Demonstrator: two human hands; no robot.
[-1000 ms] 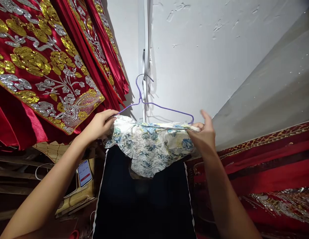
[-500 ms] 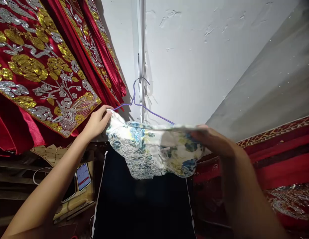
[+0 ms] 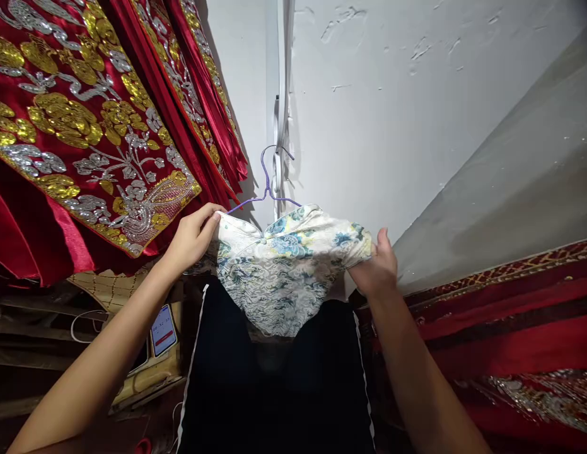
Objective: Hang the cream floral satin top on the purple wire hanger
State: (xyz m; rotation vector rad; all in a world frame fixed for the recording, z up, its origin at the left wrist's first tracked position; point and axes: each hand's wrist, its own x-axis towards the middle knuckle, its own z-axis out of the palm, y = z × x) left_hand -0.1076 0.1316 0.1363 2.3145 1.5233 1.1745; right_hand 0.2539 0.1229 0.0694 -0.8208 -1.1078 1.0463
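Note:
A white top with blue and yellow flowers (image 3: pixel 286 277) hangs on a thin purple hanger (image 3: pixel 268 183), whose hook is at a vertical white strip on the wall. My left hand (image 3: pixel 193 233) is closed, pinching the top's left shoulder against the hanger's left arm. At the right sleeve, my right hand (image 3: pixel 377 268) touches the cloth. Its thumb stretches upward, clear of the fabric, while the other fingers are mostly hidden behind the sleeve. The top's right shoulder covers the end of the hanger's right arm.
Red cloths with gold and silver sequins (image 3: pixel 99 139) hang at the left. A lit phone (image 3: pixel 163 331) lies low on the left. Dark cloth with white edging (image 3: pixel 274 391) is below the top. More red embroidered fabric (image 3: pixel 511 328) spreads at the right, beneath a grey sheet (image 3: pixel 520 170).
My right hand has moved left and its thumb now stands off the cloth. The top's right shoulder has risen over the hanger's right arm. My left hand keeps its hold.

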